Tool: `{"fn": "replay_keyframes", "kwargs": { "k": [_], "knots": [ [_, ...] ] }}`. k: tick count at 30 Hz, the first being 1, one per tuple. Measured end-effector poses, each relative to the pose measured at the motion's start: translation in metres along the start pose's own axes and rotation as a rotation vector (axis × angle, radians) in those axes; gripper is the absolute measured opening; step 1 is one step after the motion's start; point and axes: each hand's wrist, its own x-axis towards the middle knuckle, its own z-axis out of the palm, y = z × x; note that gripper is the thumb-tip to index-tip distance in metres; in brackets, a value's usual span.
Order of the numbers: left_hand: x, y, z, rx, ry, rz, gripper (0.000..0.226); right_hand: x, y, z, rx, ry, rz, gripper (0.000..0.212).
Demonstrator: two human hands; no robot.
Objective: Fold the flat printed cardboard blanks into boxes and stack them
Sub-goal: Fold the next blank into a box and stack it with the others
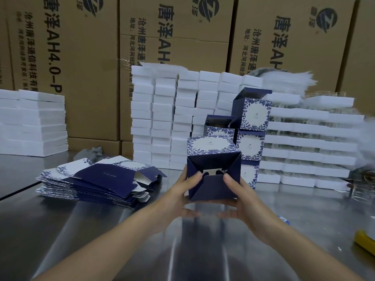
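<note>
1. Navy box (213,171) with a white, blue-floral panel, tilted, bottom flaps nearly closed, held above the counter (60,230).
2. Flat blanks (97,181) piled at left.
3. Folded boxes (251,126) stacked behind, top flaps open.

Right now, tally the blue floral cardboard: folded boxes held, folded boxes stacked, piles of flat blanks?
Held box: 1
Stacked boxes, visible: 4
Pile of flat blanks: 1
Total: 6
</note>
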Motion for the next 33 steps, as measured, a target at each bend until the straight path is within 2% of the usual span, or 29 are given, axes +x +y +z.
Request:
{"fn": "replay_keyframes", "kwargs": {
  "k": [2,6,14,22,25,27,33],
  "knots": [
    [-0.001,-0.001,0.002,0.044,0.03,0.035,0.075,0.0,0.0,0.0,-0.039,0.042,-0.013,0.053],
    [0.001,-0.008,0.008,0.033,0.23,0.083,0.07,0.001,0.002,0.006,-0.088,0.099,-0.025,0.044],
    [0.004,-0.011,0.007,0.024,0.317,0.085,0.072,0.001,0.009,0.011,-0.119,0.126,0.001,0.035],
    [0.002,-0.006,0.008,0.011,0.297,0.127,0.08,-0.001,0.006,0.011,-0.132,0.153,-0.012,0.052],
    [0.002,-0.002,0.007,-0.05,0.281,0.132,0.069,0.0,0.004,0.01,-0.089,0.174,0.037,0.069],
    [0.003,-0.002,0.004,-0.096,0.301,0.129,0.07,0.002,0.001,0.007,-0.003,0.181,0.083,0.079],
    [0.005,0.0,0.001,-0.049,0.351,0.191,0.051,0.006,-0.005,0.001,0.187,0.232,0.156,0.09]
  ]
}}
